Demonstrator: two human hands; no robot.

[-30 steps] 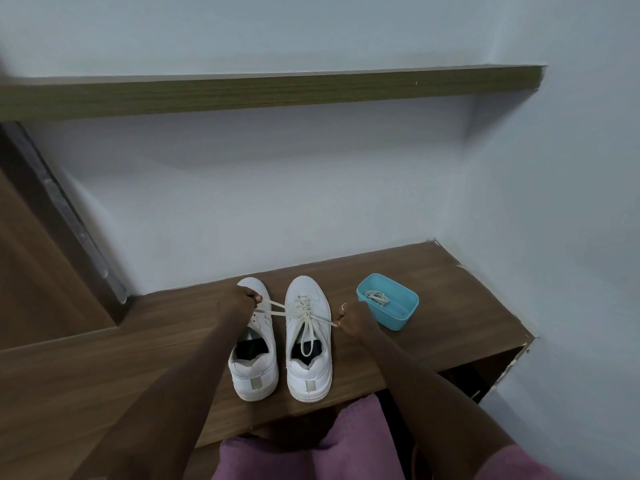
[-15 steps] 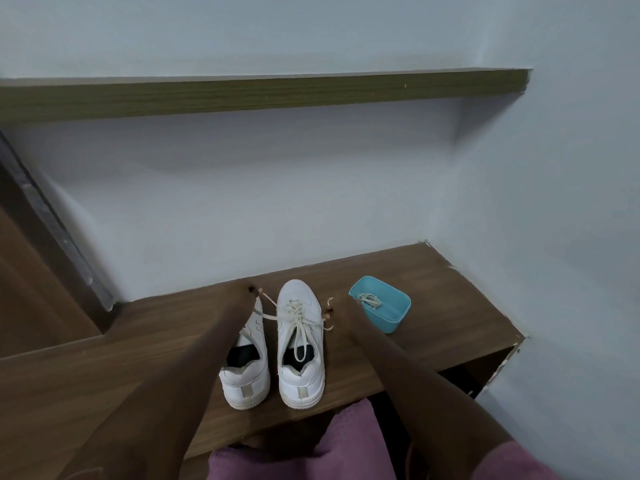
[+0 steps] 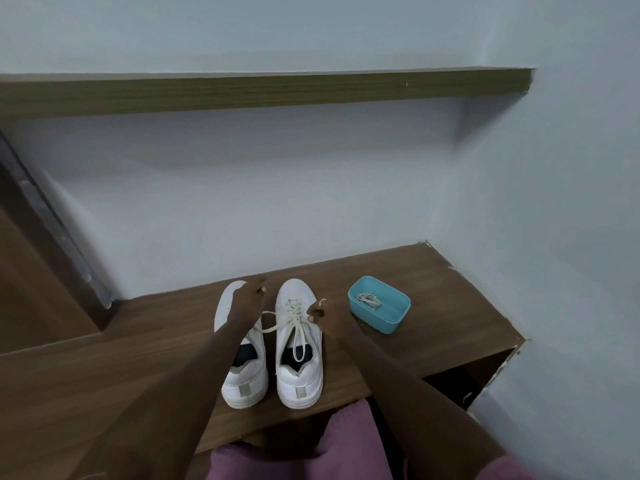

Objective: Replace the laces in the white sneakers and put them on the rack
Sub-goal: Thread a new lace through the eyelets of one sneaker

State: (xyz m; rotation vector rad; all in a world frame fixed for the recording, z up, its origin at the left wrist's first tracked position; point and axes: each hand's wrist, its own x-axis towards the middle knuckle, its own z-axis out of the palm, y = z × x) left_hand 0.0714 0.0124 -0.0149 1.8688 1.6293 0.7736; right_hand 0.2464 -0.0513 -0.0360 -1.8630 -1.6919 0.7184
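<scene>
Lacing step, I judge: my right hand (image 3: pixel 325 315) pinches the lace (image 3: pixel 295 329) of the laced sneaker (image 3: pixel 299 375), I cannot tell my left hand's (image 3: pixel 246 303) grip; next, knot it.

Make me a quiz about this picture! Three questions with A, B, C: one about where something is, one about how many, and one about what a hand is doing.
1. Where is the blue tub?
A. On the floor.
B. On the wooden bench, to the right of the right sneaker.
C. Inside a sneaker.

2. How many white sneakers stand on the bench?
A. One.
B. Two.
C. Four.

3. What is the right hand doing?
A. Lying flat on the bench.
B. Lifting the tub.
C. Pinching a lace end.

Answers:
1 B, the tub sits on the bench, past the right sneaker.
2 B, the left sneaker and the right sneaker stand side by side.
3 C, its fingertips pinch the cream lace end beside the laced sneaker.
</scene>
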